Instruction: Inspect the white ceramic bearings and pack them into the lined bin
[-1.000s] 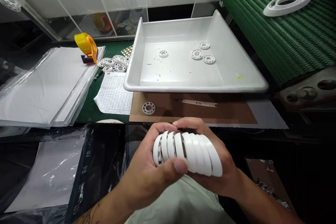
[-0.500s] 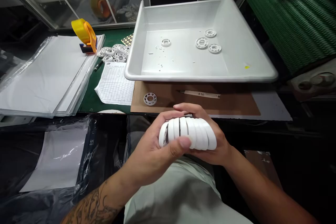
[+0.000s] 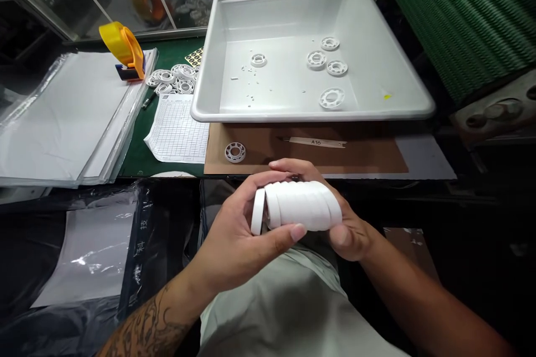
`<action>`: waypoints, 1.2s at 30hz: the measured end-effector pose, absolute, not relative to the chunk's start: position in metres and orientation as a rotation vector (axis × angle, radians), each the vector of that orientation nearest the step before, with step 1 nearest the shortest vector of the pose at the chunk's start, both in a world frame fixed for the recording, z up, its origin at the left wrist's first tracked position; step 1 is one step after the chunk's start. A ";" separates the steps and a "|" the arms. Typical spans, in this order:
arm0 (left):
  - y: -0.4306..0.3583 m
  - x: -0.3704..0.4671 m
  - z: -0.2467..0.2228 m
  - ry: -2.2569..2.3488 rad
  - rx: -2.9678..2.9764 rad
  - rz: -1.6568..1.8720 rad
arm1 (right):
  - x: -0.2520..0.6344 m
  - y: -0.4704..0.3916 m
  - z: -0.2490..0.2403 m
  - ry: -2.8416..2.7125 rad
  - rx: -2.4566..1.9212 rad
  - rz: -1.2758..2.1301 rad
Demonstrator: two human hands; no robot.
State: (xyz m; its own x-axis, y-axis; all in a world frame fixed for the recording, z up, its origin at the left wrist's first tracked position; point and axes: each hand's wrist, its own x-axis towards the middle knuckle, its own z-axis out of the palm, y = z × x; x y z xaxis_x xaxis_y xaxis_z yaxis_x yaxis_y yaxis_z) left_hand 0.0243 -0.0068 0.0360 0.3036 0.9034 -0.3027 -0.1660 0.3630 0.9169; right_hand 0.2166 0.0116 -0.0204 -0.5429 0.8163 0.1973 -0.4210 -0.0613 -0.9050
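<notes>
Between my two hands lies a stack of white plastic rings point(image 3: 304, 204), turned on its side over my lap. My left hand point(image 3: 247, 234) wraps the stack's left end, thumb along its near side. The leftmost ring leans slightly away from the others. My right hand point(image 3: 349, 231) closes around the right end, its thumb at the lower right edge and fingers over the far side. Past my hands, a single ring point(image 3: 235, 152) with a spoked face rests on the brown board point(image 3: 268, 162).
A big white tray point(image 3: 310, 117) holds several rings and small white scraps. On the board lies a knife marked A16 point(image 3: 317, 142). Leftward are a gridded sheet point(image 3: 178, 128), a pile of rings point(image 3: 173, 78), a tape dispenser point(image 3: 129, 56) and stacked plastic-covered sheets point(image 3: 62, 117). Green ribbed belt point(image 3: 464, 22) at right.
The ring that was above the green belt is now in the tray's near part. The held rings sit closer together, apart from the leftmost. My right thumb now shows at the stack's right end.
</notes>
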 end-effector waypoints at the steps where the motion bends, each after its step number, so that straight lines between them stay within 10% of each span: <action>1: -0.007 0.024 0.036 0.996 0.916 0.853 | 0.217 0.011 -0.019 -1.284 -0.470 1.771; 36: -0.003 0.024 0.028 0.961 1.073 0.921 | 0.211 0.005 -0.001 -1.112 -0.639 1.910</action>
State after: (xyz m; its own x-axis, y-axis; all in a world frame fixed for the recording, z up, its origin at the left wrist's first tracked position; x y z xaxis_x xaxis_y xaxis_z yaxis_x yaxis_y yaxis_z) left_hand 0.0243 -0.0035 0.0284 0.3101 0.9350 -0.1720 -0.1319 0.2214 0.9662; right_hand 0.2110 0.0054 -0.0011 -0.5384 0.8424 -0.0244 -0.3948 -0.2776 -0.8758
